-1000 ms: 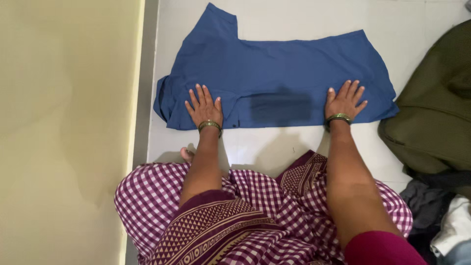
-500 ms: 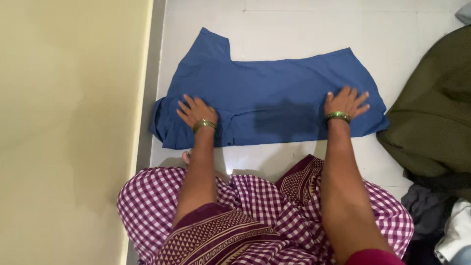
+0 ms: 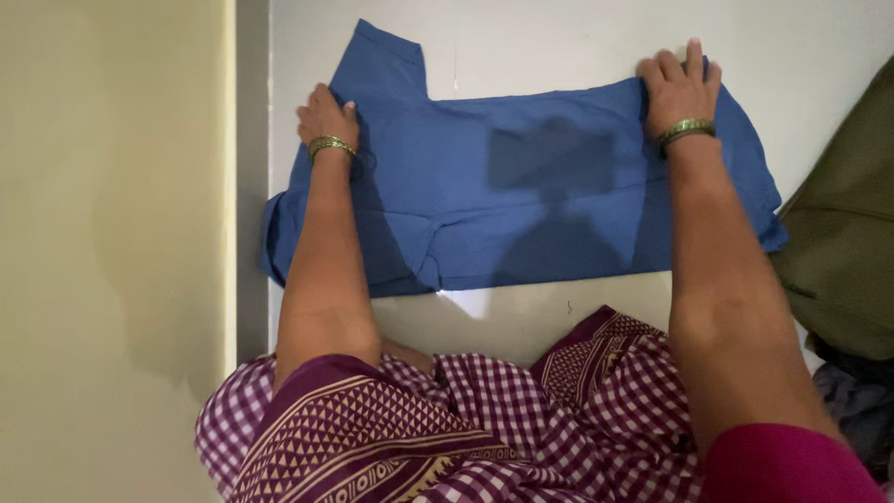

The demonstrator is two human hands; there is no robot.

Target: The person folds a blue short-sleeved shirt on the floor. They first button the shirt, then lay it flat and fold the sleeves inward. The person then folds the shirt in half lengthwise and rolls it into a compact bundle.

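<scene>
I am sitting on the white floor with my lap nearest to me, covered by a maroon and white checked cloth with a patterned maroon border. My two bare arms are reaching out over it, away from my body.

Just past my knees, a blue garment is lying flat on the floor, spread sideways, its near edge straight and a short sleeve sticking up at its far left corner. The shadow of my head is falling across its middle.

My left hand is resting on the left side of the garment, close below that sleeve, fingers curled and closing on the cloth at its edge; a green and gold bangle is sitting on the wrist. My right hand is lying on the far right edge of the garment, fingers bent over that edge and pinching the cloth, with a matching bangle on its wrist. The two hands are well apart, one near each end of the garment.

To my left, a cream wall is running along the floor. To my right, an olive green cloth is lying heaped just beside the blue garment's right end.
</scene>
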